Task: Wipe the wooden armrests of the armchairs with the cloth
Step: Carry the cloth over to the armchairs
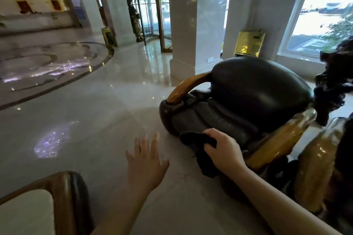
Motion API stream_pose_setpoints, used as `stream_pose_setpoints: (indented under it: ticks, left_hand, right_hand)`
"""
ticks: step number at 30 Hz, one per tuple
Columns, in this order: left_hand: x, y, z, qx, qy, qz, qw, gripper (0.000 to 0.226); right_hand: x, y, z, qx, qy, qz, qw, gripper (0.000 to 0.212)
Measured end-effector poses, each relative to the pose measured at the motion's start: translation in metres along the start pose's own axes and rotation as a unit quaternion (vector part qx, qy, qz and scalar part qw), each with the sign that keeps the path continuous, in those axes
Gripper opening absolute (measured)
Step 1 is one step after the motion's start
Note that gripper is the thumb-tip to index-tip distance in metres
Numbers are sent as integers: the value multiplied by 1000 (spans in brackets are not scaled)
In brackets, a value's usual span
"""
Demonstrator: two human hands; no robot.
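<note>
Item one: our right hand [221,149], fingers curled and clamped on a dark cloth [202,147]. The cloth bunches under the fingers, and a loose tail hangs down below the wrist. We hold it in front of the near end of the armchair, over the floor; whether it touches the seat edge, we cannot tell.

Item two: our left hand [147,166], palm down, fingers spread apart, holding nothing. It hovers above the pale polished floor [95,110], well left of the chair.

Item three: a dark leather armchair [257,89], rounded back, creased seat cushion. Its far wooden armrest [183,87] curves in an amber arc from the backrest down to the front corner. Its near wooden armrest [277,139] runs diagonally just right of our right hand, glossy and blurred.

Item four: a second amber wooden armrest [317,168], just beside the first, at the right edge; the chair it belongs to is mostly cut off from our view.

Item five: a corner of another chair [65,196] at lower left, brown wood frame with a pale cushion.

Item six: white pillars [183,15], a large window [324,5] at right, a gold-coloured box [248,44] against the wall behind the armchair.
</note>
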State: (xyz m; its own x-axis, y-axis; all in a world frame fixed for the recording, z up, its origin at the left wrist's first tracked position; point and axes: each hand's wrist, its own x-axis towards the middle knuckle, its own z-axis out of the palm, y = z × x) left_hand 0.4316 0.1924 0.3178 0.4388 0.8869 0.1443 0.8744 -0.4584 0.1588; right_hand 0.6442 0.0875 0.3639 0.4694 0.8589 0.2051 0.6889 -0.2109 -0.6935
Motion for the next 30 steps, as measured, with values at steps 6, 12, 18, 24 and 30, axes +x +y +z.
stream_pose_setpoints:
  ticks: [6,12,18,24,30]
  left_hand:
    - [18,108,28,-37,-1,32,999,83]
    - [34,214,51,-47,3,67,997,81]
    - [40,294,81,-52,-24,110,992,82]
    - [53,357,115,-51,-56,169,983,83]
    - [80,405,152,-75,-92,235,965,81]
  right_hand:
    - [5,84,-74,-16,31,40,999,28]
    - [7,160,-146,-13,51,58,997,24]
    - [-8,229,-199,9,72,112,991,27]
    - [-24,289,-228,6,116,170,979,28]
    - [-31,337,-237,-2,145,231,962,28]
